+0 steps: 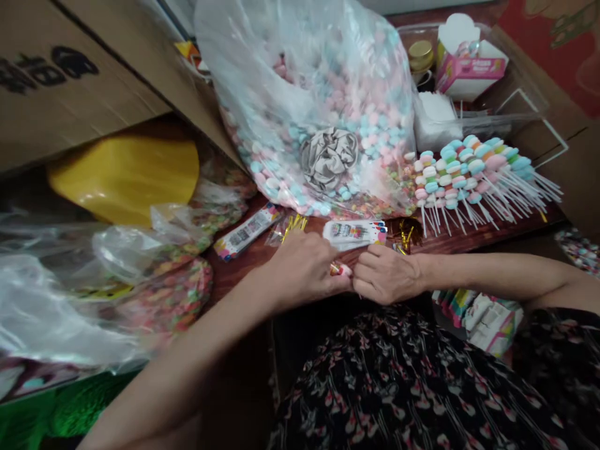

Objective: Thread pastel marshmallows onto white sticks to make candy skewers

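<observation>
At the table's front edge my left hand (304,265) and my right hand (387,273) meet with fingers closed. Between them shows a small wrapped candy (340,269), white with red and gold; my fingers hide most of it. Just beyond my hands lies a stack of printed clear wrappers (355,235). Gold twist ties (409,232) are by my right hand, and more gold ties (294,226) lie behind my left. Another printed wrapper stack (248,232) rests at an angle to the left.
A big clear bag of pastel candies (375,131) fills the back, with a crumpled grey cloth-like bundle (329,159) on it. Candy skewers on white sticks (469,172) are piled right, before a clear plastic bin (520,109). Cardboard box (94,94) and bagged gummies (182,290) stand left.
</observation>
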Tool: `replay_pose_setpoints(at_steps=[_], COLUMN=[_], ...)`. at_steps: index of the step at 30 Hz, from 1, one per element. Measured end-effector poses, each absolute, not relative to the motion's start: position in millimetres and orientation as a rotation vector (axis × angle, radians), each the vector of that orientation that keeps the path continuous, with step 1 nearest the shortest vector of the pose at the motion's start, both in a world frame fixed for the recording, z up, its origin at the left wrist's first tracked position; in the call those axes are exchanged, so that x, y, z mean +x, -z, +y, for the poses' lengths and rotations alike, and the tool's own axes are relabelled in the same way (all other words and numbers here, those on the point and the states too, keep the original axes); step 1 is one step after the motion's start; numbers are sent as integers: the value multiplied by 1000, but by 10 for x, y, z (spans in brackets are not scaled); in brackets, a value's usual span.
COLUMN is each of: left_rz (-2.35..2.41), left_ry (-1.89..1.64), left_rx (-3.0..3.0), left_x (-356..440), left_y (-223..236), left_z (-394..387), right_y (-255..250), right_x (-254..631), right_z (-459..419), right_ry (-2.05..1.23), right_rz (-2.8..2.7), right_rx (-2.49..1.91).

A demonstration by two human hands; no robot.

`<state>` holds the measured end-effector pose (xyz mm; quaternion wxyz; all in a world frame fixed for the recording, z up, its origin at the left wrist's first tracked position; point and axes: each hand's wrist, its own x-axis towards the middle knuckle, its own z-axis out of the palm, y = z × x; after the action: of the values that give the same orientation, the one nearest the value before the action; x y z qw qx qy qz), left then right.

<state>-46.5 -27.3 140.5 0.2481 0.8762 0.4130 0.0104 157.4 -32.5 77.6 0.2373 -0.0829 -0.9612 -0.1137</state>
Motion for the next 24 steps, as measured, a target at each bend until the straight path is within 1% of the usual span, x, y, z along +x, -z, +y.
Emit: replay_pose_setpoints(at_steps=[2, 3, 5, 7, 9, 11, 12, 13, 14, 15, 17, 19, 21, 22, 24], left_rz=[1424, 1422, 1192, 1017, 1076, 1090, 1059, 1018, 988, 982, 1054, 1158, 1233, 1254, 1386], left_ry=[-216, -280, -353, -458, -725, -954, -1024, -1073, -1112, -1142, -1211, -1251, -1223, -1113, -998], left_rx=[2650, 2682, 2574, 2233, 1759, 1379, 1284, 1259, 1281, 1322, 1363, 1283, 1157, 1097, 1019], left_x=[-389, -345, -270, -242, -278, -362, -409, -449, -481, -503, -541, -616, -785, -908, -1183], left_y=[-1510, -1487, -1284, -966, -684, -539, -520, -526, -544, -566, -589, -570, -512, -473, -402], left_z=[-506, -616, -747, -727, -609, -493, -455, -433, -425, -432, -493, -641, -873, -1003, -1240], right_y=[-726, -724, -769, -839, -859, -792, -732, -665, -599, -543, -480, -480, -502, -505, -490], right_x=[1601, 1614, 1613, 1554, 1448, 1337, 1292, 1256, 1226, 1200, 1136, 1030, 853, 740, 500], right_z=[-107, -9, 97, 46, -126, -311, -377, -417, -430, -422, -379, -357, -378, -395, -427], right_ry=[323, 288, 107, -239, -716, -1202, -1376, -1465, -1469, -1396, -1110, -781, -500, -400, -361], right_rz=[-2641, -2620, -2513, -2345, -2154, -1990, -1947, -1926, -1932, -1950, -1980, -2010, -2078, -2147, -2278], right_rx=[-415, -529, -733, -836, -838, -819, -823, -848, -874, -888, -859, -743, -594, -483, -386])
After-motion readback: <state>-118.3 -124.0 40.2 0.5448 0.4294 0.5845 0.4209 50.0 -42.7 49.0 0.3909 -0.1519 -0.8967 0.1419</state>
